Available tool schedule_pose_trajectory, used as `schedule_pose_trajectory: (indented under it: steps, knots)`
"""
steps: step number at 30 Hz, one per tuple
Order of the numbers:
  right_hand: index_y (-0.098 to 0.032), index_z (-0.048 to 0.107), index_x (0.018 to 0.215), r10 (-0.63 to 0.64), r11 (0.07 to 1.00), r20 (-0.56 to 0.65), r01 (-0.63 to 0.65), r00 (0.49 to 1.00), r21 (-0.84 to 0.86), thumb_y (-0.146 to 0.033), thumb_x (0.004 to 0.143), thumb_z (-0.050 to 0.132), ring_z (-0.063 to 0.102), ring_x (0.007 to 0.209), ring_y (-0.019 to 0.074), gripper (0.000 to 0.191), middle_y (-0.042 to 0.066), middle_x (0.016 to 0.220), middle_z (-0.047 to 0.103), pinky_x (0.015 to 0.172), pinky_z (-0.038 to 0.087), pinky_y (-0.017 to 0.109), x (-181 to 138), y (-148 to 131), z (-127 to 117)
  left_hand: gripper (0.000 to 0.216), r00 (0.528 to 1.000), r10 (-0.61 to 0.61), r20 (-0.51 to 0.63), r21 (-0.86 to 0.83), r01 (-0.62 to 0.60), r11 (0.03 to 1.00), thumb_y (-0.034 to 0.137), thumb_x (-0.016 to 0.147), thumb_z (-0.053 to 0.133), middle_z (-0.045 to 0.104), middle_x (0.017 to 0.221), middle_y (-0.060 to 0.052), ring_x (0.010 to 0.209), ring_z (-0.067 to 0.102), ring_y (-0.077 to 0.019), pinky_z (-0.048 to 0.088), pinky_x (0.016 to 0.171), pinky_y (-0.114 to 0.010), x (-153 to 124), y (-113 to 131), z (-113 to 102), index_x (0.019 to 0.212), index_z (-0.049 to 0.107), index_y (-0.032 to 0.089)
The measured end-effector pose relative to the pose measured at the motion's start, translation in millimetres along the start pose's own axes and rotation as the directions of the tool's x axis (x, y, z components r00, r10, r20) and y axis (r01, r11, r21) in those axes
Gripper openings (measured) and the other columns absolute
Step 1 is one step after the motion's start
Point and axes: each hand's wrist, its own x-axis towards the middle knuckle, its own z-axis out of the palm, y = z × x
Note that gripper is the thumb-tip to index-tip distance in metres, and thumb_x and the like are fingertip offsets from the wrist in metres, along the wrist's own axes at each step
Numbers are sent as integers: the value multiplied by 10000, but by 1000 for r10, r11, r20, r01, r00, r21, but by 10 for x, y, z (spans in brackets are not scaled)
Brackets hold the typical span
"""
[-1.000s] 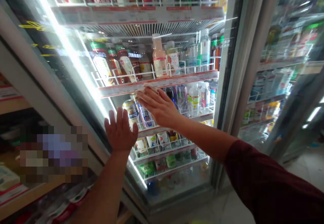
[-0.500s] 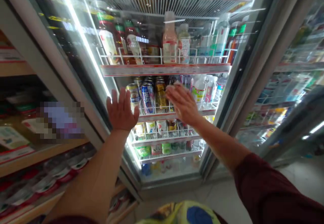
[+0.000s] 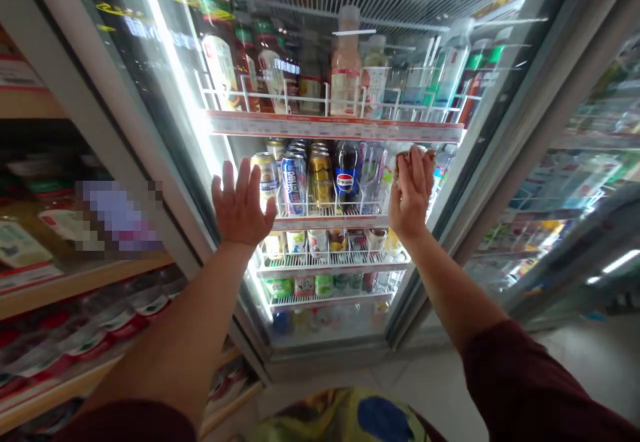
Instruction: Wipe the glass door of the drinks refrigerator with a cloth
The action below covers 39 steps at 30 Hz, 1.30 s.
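My left hand [image 3: 243,205] lies flat and open, fingers spread, against the edge of the cooler's glass door [image 3: 150,95], next to a row of drink cans [image 3: 294,182]. My right hand [image 3: 411,195] is raised at the right end of the same wire shelf [image 3: 330,221], fingers stretched upward and close together, against clear plastic bottles [image 3: 373,169]. Nothing is visibly held in it. A dark cola bottle [image 3: 346,175] stands between the cans and my right hand.
Tall bottles [image 3: 345,69] fill the shelf above, and small cups [image 3: 320,242] fill the racks below. Wooden shelves of packaged goods [image 3: 75,282] stand on the left. Another glass-fronted cooler [image 3: 575,162] is on the right. A yellow and blue thing [image 3: 350,419] shows at the bottom edge.
My right hand slid rightward along the can shelf, from the cans to the clear bottles at the right end. My left hand stayed on the door. The view dipped lower.
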Motion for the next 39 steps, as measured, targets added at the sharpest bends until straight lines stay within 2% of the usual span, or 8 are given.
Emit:
schedule_pose_trajectory:
  steps: [7,10,14,18,21,27,34,39]
  knots:
    - [-391,492,1633,-344,939,357,321,868,123,-165,1057,519,480,1580,244,619,-3,1608,621,1325,425,504,-475,-89,-34,770,1000,19,-21,48,-18,999,499,976,556,398,1747,-112,1699,168,-334,43,1406,-589,-18,-14,11,1677,398,222]
    - [-324,496,1641,-127,992,117,129,985,-4,-197,1077,484,389,1635,306,578,62,1664,555,1332,381,611,-368,220,-95,748,1000,-4,-25,11,5,1000,520,976,547,418,1734,-121,1698,169,-338,51,1405,-581,-10,0,8,1655,439,227]
    - [-244,433,1679,135,984,-185,-154,973,-92,-254,1102,406,272,1679,379,577,144,1748,409,1289,342,765,-459,327,-38,743,1000,-17,-5,-4,17,1000,513,976,542,417,1736,-114,1695,190,-331,54,1403,-573,5,14,-3,1653,439,226]
    - [-273,542,1613,-15,997,12,16,1000,-78,-222,1087,436,403,1628,335,539,143,1604,605,1245,486,645,-1016,42,35,740,1000,-15,-16,-14,15,1000,516,975,546,432,1727,-119,1693,194,-331,64,1403,-575,3,14,-7,1648,447,225]
    - [-365,678,1479,-315,949,293,292,903,121,-194,1060,529,608,1471,254,477,53,1430,756,1232,534,498,-1162,140,-42,740,999,25,-35,20,-24,1000,492,981,559,439,1722,-125,1685,224,-337,69,1400,-589,-9,-2,6,1648,442,194]
    - [-238,470,1661,54,989,-96,-67,994,-134,-254,1092,457,327,1659,372,569,177,1706,480,1289,387,718,-910,576,-213,733,996,43,-72,34,-41,999,494,980,563,464,1709,-94,1680,242,-331,94,1405,-572,-23,-36,35,1659,444,244]
    - [-342,575,1580,-268,960,210,279,940,-25,-181,1043,542,570,1515,312,562,98,1504,702,1258,520,564,-1174,376,-201,727,998,43,-52,12,-42,999,484,988,558,450,1716,-106,1686,216,-334,77,1404,-577,-23,-27,22,1662,441,239]
    - [-230,425,1684,107,985,-175,-129,979,-119,-223,1090,470,318,1658,398,595,195,1728,437,1284,345,777,-814,382,-98,687,997,49,-68,40,-46,998,519,1017,513,472,1704,-98,1687,218,-326,86,1403,-575,-34,-16,27,1631,471,213]
